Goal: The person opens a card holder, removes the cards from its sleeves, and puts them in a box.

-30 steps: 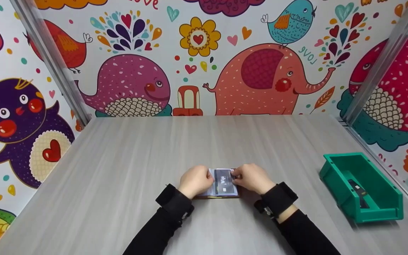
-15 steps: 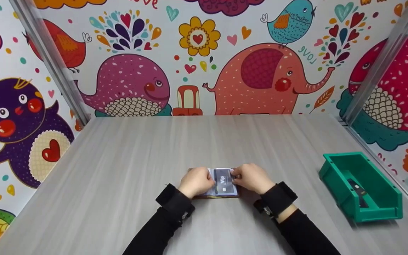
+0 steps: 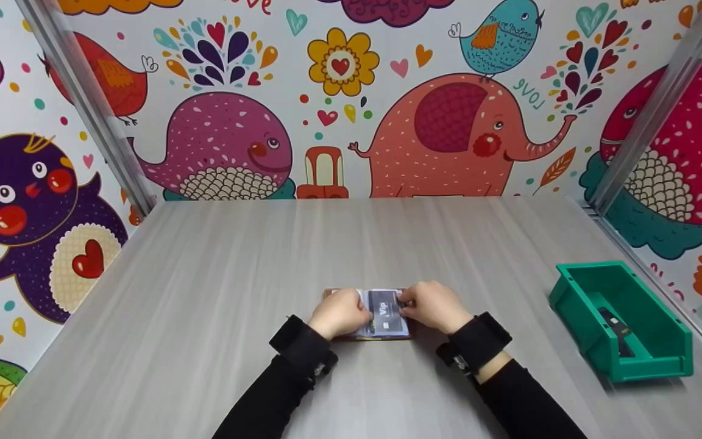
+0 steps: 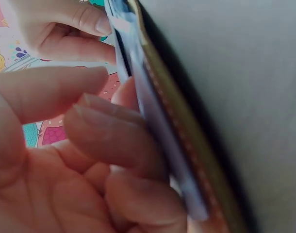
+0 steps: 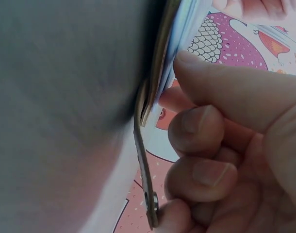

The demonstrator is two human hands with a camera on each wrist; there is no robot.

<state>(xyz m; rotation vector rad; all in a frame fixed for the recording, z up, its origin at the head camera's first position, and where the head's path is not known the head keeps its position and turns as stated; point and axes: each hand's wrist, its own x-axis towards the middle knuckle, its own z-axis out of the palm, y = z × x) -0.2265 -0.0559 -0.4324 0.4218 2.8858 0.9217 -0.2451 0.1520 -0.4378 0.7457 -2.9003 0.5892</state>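
Note:
A brown card holder [image 3: 411, 334] lies spread on the table, with clear plastic sleeves [image 3: 361, 331]. In its right-hand sleeve sits a dark card marked "Vip" [image 3: 382, 314]. My left hand [image 3: 340, 314] is on the left page, fingers curled, its tips at the card's left edge; in the left wrist view its fingers [image 4: 114, 136] bear against the sleeves. At the right edge, my right hand [image 3: 436, 306] pinches the sleeve between thumb and index finger. The right wrist view shows the holder's strap [image 5: 144, 165] with a snap, beside the lower fingers. Hands hide parts of both pages.
A green bin [image 3: 649, 364] stands at the right of the table, with dark cards [image 3: 616, 332] inside. Patterned walls close off the back and sides of the grey table [image 3: 235, 256].
My left hand has slid slightly to the right, towards the card, uncovering more of the holder's upper left corner. My right hand has kept its place.

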